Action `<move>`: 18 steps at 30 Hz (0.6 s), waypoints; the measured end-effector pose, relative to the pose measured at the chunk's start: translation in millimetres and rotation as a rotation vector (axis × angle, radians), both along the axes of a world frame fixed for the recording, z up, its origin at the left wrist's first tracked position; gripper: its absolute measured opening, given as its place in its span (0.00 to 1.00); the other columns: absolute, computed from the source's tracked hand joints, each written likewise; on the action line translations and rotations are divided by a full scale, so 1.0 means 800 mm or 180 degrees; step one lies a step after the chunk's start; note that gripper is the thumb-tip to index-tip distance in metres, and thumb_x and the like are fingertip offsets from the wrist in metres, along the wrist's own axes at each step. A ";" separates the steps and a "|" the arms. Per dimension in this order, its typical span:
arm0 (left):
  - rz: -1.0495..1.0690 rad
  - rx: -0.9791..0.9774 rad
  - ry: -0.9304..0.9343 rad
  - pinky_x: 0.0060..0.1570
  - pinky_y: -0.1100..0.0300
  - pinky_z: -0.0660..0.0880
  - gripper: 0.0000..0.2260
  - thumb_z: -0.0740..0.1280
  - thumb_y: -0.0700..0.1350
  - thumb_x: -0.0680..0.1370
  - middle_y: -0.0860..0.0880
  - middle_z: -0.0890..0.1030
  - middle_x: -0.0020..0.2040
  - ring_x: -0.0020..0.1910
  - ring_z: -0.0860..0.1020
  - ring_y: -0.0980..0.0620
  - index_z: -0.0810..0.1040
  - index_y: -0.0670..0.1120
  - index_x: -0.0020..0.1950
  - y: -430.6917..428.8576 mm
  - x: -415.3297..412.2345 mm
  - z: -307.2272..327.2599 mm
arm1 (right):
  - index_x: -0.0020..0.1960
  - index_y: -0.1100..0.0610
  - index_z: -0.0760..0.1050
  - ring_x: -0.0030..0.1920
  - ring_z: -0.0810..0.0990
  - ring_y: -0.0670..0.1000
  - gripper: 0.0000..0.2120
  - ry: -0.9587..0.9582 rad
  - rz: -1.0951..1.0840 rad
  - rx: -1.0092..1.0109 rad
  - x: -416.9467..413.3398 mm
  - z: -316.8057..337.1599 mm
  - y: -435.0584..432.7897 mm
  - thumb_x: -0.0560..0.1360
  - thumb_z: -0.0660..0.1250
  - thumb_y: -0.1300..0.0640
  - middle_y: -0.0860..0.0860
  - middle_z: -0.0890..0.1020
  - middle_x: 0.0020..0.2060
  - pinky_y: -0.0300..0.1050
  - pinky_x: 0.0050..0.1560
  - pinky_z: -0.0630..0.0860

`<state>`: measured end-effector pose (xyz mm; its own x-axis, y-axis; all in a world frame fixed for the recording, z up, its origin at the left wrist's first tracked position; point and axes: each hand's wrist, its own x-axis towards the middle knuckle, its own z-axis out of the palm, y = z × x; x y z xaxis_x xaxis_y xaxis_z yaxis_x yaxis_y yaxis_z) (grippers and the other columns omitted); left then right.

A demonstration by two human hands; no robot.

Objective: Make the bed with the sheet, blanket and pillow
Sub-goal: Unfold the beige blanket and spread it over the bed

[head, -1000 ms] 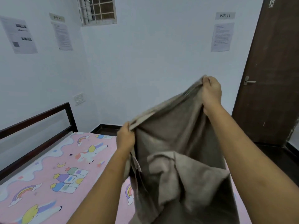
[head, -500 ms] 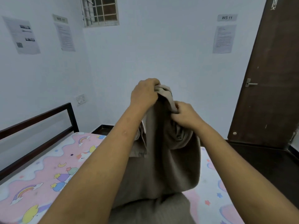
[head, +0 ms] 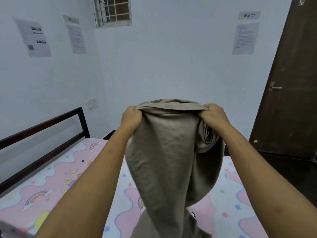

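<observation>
Blanket hangs over the bed — door right, perhaps ajar.

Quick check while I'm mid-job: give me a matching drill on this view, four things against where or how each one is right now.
Things:
1. beige blanket
2. patterned sheet
3. door
4. left hand

Places or states:
A. closed, at the right edge of the view
B. spread flat on the mattress
C. grips the left end of the blanket's top edge
D. held up by its top edge, hanging down over the bed

Pairs: 1-D, 2-B, 3-A, 4-C
</observation>
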<state>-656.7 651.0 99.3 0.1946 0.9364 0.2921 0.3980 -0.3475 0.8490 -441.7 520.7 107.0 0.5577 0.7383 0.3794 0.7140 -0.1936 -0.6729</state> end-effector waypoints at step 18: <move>-0.1241 0.0333 0.3448 0.56 0.55 0.73 0.22 0.67 0.57 0.73 0.42 0.78 0.60 0.59 0.76 0.43 0.75 0.43 0.60 -0.022 0.024 -0.124 | 0.49 0.61 0.79 0.48 0.81 0.51 0.18 0.0714 0.0906 -0.1116 0.017 -0.111 0.016 0.71 0.71 0.45 0.53 0.83 0.46 0.48 0.53 0.76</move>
